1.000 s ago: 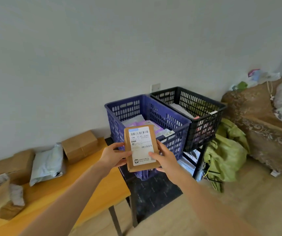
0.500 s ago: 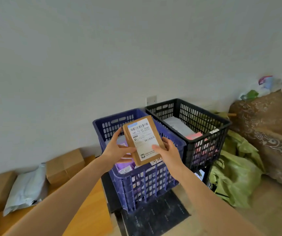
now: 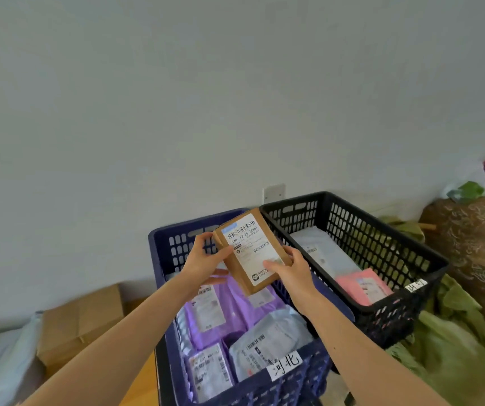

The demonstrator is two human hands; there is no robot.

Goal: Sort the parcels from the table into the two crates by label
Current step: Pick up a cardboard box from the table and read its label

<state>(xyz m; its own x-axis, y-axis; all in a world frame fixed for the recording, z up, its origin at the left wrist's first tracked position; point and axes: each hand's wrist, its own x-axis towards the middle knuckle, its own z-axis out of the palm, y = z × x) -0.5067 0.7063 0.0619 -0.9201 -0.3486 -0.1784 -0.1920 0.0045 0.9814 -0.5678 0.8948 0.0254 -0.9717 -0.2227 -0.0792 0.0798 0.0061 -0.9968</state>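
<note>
Brown parcel [image 3: 251,250], a flat cardboard carton with its white shipping label facing up, is held tilted in the air over the far right corner of the blue crate [image 3: 176,244], just beside the rim of the black crate [image 3: 367,230]. The left hand [image 3: 203,257] grips its left long edge with the thumb on top. The right hand [image 3: 291,268] grips the right edge, with the thumb lying on the label. Judging by the easy fingertip hold, it is stiff and light, and the matte board should not slip. The long edges look the soundest place to hold it. The soft mailers [image 3: 206,312] lying in the blue crate would cushion a short drop.
</note>
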